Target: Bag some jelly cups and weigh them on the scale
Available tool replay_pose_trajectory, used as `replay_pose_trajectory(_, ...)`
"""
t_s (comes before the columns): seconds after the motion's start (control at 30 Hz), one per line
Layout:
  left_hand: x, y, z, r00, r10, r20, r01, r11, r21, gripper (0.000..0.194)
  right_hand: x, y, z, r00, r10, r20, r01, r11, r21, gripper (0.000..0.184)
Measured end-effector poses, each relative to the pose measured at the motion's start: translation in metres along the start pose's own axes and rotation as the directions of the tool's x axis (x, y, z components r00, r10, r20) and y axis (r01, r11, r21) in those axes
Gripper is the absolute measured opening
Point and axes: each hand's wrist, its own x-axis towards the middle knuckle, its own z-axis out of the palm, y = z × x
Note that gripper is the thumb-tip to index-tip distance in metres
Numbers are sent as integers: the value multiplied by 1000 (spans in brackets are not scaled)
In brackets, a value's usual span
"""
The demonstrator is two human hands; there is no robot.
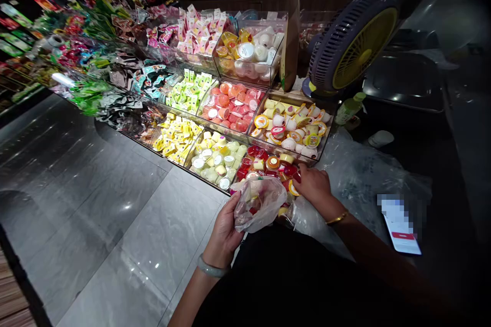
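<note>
My left hand (226,227) is closed on the rim of a clear plastic bag (263,209), whose mouth gapes toward me. Some reddish and pale pieces show through the bag's film. My right hand (314,184) reaches into the front bin of red and yellow jelly cups (273,163), its fingers bent down among them. A jelly cup with an orange-and-white lid (293,187) lies right by those fingertips. Whatever the fingers pinch is too small and hidden to make out.
Neighbouring bins hold pale green jelly cups (218,158), pink-red ones (232,104) and white-yellow ones (289,122). A fan (353,43) stands behind at the right. Crumpled clear plastic (356,173), a bottle (349,110) and a lit phone (399,225) lie to the right. Tiled floor (153,235) spreads left.
</note>
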Motion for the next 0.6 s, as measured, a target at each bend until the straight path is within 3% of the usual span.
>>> replay_pose_trajectory(0.07, -3, 0, 2, 1000, -12, 10, 12, 1000, -13, 31, -7, -1, -20, 989, -43, -139, 73, 973, 217, 51)
replay_pose_trajectory(0.1, -5, 1, 4, 1000, -14, 18, 14, 1000, -22, 30, -12, -5, -31, 979, -76, -191, 143, 920, 364, 51)
replay_pose_trajectory(0.2, -10, 2, 13, 999, -11, 42, 13, 999, -42, 27, -29, -30, -58, 941, -275, -199, 330, 602, 727, 51)
replay_pose_trajectory(0.27, -14, 4, 20, 999, -6, 54, 9, 999, -42, 27, -39, -52, -63, 879, -452, -153, 382, 474, 793, 51)
replay_pose_trajectory(0.37, -20, 8, 27, 996, -6, 92, 10, 999, -35, 28, -48, -76, -52, 802, -591, -88, 474, 539, 696, 56)
replay_pose_trajectory(0.47, -24, 13, 30, 989, -31, 142, 34, 999, -21, 28, -51, -84, -41, 802, -594, -67, 518, 634, 574, 61)
replay_pose_trajectory(0.53, -25, 15, 29, 990, -29, 137, 31, 999, -16, 27, -50, -81, -46, 784, -608, -124, 564, 616, 550, 50)
replay_pose_trajectory(0.6, -25, 18, 24, 994, -8, 111, 11, 999, -31, 23, -46, -73, -56, 758, -611, -229, 615, 551, 564, 26)
